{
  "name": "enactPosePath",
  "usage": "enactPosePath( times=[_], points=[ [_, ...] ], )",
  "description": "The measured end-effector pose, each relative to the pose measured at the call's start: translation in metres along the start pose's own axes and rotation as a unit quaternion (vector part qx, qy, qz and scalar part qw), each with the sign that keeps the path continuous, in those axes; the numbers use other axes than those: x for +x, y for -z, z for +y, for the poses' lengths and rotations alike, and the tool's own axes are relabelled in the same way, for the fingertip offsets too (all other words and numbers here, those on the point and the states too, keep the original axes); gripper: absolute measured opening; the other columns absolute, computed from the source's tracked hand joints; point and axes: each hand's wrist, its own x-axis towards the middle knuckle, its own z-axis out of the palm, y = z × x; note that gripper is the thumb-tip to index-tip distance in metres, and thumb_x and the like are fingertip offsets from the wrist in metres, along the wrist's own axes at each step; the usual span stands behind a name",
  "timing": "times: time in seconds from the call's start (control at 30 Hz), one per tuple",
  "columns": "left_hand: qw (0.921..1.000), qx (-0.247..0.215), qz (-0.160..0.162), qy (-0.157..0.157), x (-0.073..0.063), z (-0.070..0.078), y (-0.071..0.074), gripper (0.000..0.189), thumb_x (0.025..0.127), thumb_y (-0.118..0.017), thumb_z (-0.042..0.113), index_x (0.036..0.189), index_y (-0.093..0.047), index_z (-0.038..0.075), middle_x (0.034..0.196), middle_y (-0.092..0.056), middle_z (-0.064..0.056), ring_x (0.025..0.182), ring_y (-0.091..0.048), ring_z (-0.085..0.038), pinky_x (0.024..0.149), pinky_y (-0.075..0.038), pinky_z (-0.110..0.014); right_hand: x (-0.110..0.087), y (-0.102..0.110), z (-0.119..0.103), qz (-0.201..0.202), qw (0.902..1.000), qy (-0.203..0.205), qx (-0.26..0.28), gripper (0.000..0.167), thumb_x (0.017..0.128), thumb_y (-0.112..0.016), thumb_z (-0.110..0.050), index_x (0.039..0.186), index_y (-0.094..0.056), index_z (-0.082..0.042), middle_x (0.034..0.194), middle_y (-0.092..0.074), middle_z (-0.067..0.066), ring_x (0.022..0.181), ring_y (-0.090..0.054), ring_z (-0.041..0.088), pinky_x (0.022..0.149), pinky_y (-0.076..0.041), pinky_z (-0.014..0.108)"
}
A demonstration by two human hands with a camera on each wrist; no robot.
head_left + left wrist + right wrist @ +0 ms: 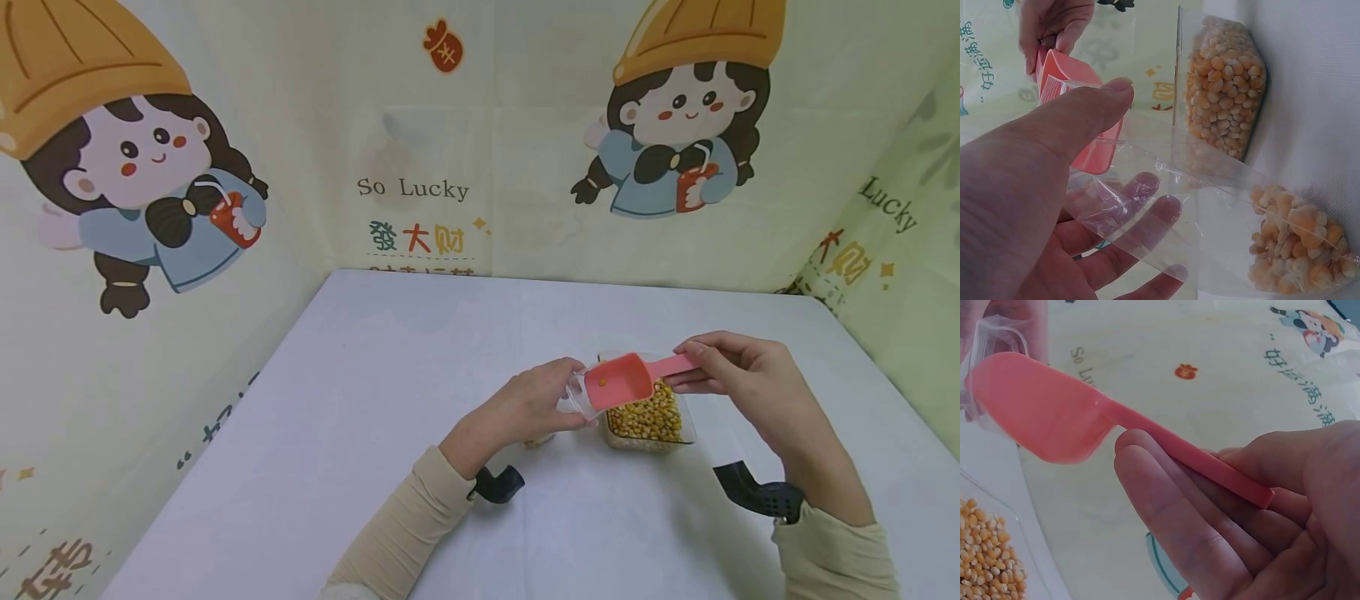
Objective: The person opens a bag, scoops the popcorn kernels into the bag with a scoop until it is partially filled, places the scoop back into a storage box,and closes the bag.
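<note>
My left hand [528, 400] holds a clear plastic bag [1222, 234] at its mouth, thumb on one side and fingers on the other. Corn kernels [1300, 240] lie in the bag's bottom. My right hand [757, 383] pinches the handle of a pink scoop [621, 382]. The scoop's front end is inside the bag's mouth, and in the head view a single kernel shows in its bowl. Beneath the scoop stands a clear container [651, 446] with many corn kernels [645, 421] in it, its far part hidden by the scoop.
A white-covered table [360, 467] carries the container. Printed cloth walls [540, 242] stand along its back and sides. Black wrist mounts [757, 492] sit on both forearms, over beige sleeves [408, 521].
</note>
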Motion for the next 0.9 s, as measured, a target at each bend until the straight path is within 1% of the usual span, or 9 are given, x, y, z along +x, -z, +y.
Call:
enactPosePath(
  times=[0.07,0.17,0.3,0.4,0.5,0.57,0.67,0.73,0.9],
  points=[
    [1.0,0.0,0.0,0.0,0.0,0.0,0.0,0.063,0.087,-0.076,0.038,0.138,-0.048,0.013,0.122,-0.061,0.004,0.097,-0.055,-0.005,0.079,-0.05,-0.017,-0.001,0.0,0.0,-0.005,0.9999,0.008,-0.011,0.044,0.102,-0.05,-0.044,0.128,-0.06,-0.011,0.105,-0.074,-0.002,0.092,-0.074,0.012,0.09,-0.055,0.03],
    [1.0,0.002,0.0,-0.001,0.0,0.001,0.001,0.063,0.087,-0.076,0.039,0.137,-0.048,0.013,0.122,-0.061,0.003,0.097,-0.056,-0.006,0.078,-0.05,-0.017,-0.002,0.0,-0.001,-0.01,0.9995,0.026,-0.015,0.04,0.102,-0.051,-0.041,0.126,-0.061,-0.011,0.105,-0.074,-0.001,0.092,-0.074,0.014,0.09,-0.055,0.03],
    [1.0,0.007,0.0,0.0,0.0,0.001,0.001,0.064,0.087,-0.076,0.04,0.138,-0.048,0.012,0.123,-0.062,0.002,0.097,-0.056,-0.007,0.079,-0.05,-0.018,-0.003,-0.002,-0.002,-0.018,0.9986,0.05,-0.003,0.036,0.103,-0.051,-0.036,0.124,-0.063,-0.009,0.104,-0.074,0.002,0.092,-0.075,0.017,0.08,-0.05,0.011],
    [1.0,0.004,-0.002,0.002,0.0,0.002,0.001,0.065,0.087,-0.076,0.039,0.138,-0.047,0.012,0.124,-0.061,0.002,0.099,-0.057,-0.008,0.079,-0.051,-0.018,-0.004,-0.002,-0.002,-0.019,0.9983,0.056,-0.004,0.036,0.103,-0.05,-0.035,0.124,-0.062,-0.008,0.104,-0.074,0.002,0.091,-0.075,0.017,0.08,-0.05,0.011],
    [0.9999,-0.01,-0.006,0.01,-0.001,0.0,0.002,0.065,0.087,-0.076,0.039,0.139,-0.047,0.013,0.123,-0.06,0.003,0.1,-0.057,-0.008,0.078,-0.051,-0.017,-0.004,0.0,-0.003,-0.013,0.9987,0.046,-0.016,0.038,0.103,-0.05,-0.038,0.126,-0.062,-0.01,0.105,-0.074,0.002,0.092,-0.075,0.015,0.084,-0.054,0.02],
    [0.9996,-0.021,-0.009,0.014,-0.001,-0.001,0.004,0.066,0.087,-0.076,0.038,0.14,-0.046,0.014,0.122,-0.06,0.005,0.101,-0.058,-0.008,0.078,-0.051,-0.017,-0.005,0.001,-0.003,-0.004,0.9995,0.028,-0.017,0.041,0.102,-0.05,-0.043,0.127,-0.061,-0.012,0.105,-0.075,0.0,0.092,-0.074,0.013,0.085,-0.054,0.021],
    [0.9987,-0.046,-0.011,0.018,-0.001,-0.005,0.007,0.066,0.087,-0.076,0.039,0.141,-0.046,0.014,0.118,-0.062,0.006,0.102,-0.06,-0.008,0.079,-0.052,-0.018,-0.006,0.004,-0.003,0.015,0.9998,0.009,-0.004,0.046,0.1,-0.051,-0.047,0.128,-0.061,-0.013,0.105,-0.075,-0.002,0.093,-0.074,0.011,0.084,-0.054,0.02],
    [0.998,-0.059,-0.009,0.019,-0.001,-0.008,0.01,0.066,0.087,-0.075,0.04,0.14,-0.046,0.014,0.117,-0.063,0.006,0.104,-0.061,-0.008,0.083,-0.052,-0.02,-0.007,0.006,-0.002,0.029,0.9995,0.003,0.011,0.047,0.099,-0.051,-0.049,0.128,-0.061,-0.013,0.104,-0.075,-0.003,0.093,-0.074,0.011,0.08,-0.05,0.01],
    [0.9956,-0.093,-0.001,0.006,-0.001,-0.016,0.017,0.064,0.088,-0.074,0.041,0.14,-0.047,0.013,0.118,-0.066,0.002,0.106,-0.062,-0.009,0.091,-0.051,-0.025,-0.009,0.014,0.002,0.056,0.998,0.002,0.029,0.047,0.1,-0.051,-0.047,0.13,-0.059,-0.011,0.102,-0.076,-0.006,0.091,-0.074,0.01,0.078,-0.05,0.009]
  ],
)
